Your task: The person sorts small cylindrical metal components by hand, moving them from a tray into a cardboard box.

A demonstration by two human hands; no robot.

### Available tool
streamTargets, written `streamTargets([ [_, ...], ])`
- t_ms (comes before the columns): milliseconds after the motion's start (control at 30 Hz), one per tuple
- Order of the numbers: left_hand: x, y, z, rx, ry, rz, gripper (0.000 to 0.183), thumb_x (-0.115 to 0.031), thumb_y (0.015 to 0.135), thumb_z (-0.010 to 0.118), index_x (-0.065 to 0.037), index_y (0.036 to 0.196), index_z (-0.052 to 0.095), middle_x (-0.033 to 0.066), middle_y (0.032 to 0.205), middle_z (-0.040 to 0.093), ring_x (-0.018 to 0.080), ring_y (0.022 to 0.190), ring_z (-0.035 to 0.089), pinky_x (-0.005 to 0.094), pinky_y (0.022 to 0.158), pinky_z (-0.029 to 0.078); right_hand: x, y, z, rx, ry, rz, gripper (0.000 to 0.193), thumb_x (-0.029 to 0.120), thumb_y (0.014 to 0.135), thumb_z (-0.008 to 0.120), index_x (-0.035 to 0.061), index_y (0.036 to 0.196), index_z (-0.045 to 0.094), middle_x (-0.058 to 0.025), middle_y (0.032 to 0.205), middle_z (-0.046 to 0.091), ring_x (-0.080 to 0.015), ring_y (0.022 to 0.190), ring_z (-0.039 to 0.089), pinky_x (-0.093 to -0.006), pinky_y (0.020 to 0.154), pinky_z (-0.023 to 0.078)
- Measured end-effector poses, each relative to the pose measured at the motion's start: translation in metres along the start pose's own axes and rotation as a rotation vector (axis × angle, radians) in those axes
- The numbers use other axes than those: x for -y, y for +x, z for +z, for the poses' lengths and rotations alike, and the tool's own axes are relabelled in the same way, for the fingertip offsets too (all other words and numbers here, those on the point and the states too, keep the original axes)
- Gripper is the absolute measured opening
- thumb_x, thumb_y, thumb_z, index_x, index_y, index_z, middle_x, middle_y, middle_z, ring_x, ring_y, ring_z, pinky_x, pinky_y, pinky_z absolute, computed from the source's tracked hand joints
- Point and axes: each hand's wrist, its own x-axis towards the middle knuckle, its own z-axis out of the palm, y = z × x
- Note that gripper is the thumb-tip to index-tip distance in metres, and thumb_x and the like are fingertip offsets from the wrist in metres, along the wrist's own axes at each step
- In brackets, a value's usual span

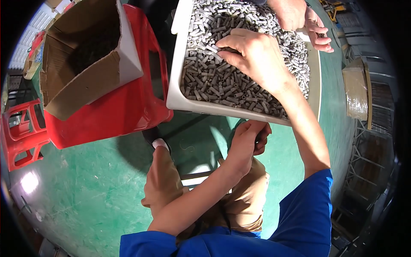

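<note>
My right hand (259, 53) reaches over a white plastic bin (173, 81) full of small grey tube-like pieces (214, 83). Its thumb and forefinger are apart, with their tips just above the pieces, next to a paler one; I see nothing firmly held. My left hand (248, 141) is closed below the bin's near edge, above my right knee. Its fingers are curled in, and a dark spot shows between them; what they hold, if anything, is hidden. Another person's hands (289, 15) are at the bin's far right, one over the pieces and the other beside it.
Left of the bin, an open cardboard box (81, 92) with dark contents rests on a red plastic stool (107, 122). Another red stool (25, 132) stands farther left on the green floor (98, 188). Wrapped cardboard (356, 92) and metal racking (368, 158) are along the right.
</note>
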Motion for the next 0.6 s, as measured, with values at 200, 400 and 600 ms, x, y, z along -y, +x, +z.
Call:
streamTargets([
  [200,-0.001,-0.001,0.000,0.004,0.007,0.012,0.027,-0.025,0.091,0.050,-0.007,0.071,0.051,-0.0032,0.059,0.041,0.0056,0.048,0.035,0.0205,0.042,0.026,-0.006,0.000,-0.002,-0.041,0.364,0.110,0.013,0.013,0.073,0.070,0.0083,0.085,0.069,-0.0030,0.061,0.058,-0.0144,0.055,0.058,-0.0299,0.048,0.044],
  [400,0.000,-0.002,0.005,0.006,0.003,0.023,0.028,-0.028,0.091,0.051,-0.008,0.070,0.051,-0.0048,0.058,0.038,0.0046,0.048,0.032,0.0205,0.041,0.023,-0.015,-0.015,-0.021,0.027,0.975,0.387,0.012,0.011,0.076,0.070,0.0052,0.087,0.069,0.0077,0.061,0.053,0.0001,0.044,0.032,-0.0185,0.040,0.021],
  [600,0.000,-0.002,0.003,-0.004,0.015,0.035,0.030,-0.031,0.090,0.052,-0.009,0.069,0.051,-0.0065,0.057,0.035,0.0036,0.047,0.030,0.0206,0.042,0.021,-0.015,-0.015,-0.033,0.051,1.808,0.275,0.033,0.031,0.086,0.046,0.0000,0.091,0.056,0.0014,0.065,0.047,-0.0033,0.046,0.030,-0.0176,0.039,0.020],
])
